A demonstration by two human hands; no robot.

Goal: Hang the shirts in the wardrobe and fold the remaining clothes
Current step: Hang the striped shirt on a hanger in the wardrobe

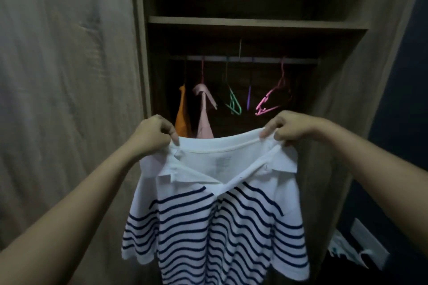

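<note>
I hold up a white polo shirt with navy stripes (215, 222) in front of the open wardrobe (254, 23). My left hand (155, 133) pinches the shirt's left shoulder by the collar. My right hand (289, 128) pinches the right shoulder, so the collar is stretched between them. Behind the shirt, a rail (250, 59) carries an orange shirt (183, 113) and a pink shirt (205, 113) on hangers. Empty hangers hang further right: a green hanger (234, 102), a purple hanger (249, 97) and a pink hanger (273, 99).
A wooden shelf (254, 22) runs above the rail. The wardrobe's closed door panel (64, 76) fills the left side and its open door (370, 76) the right. White clothes (347, 250) lie low at the right, near a dark wall.
</note>
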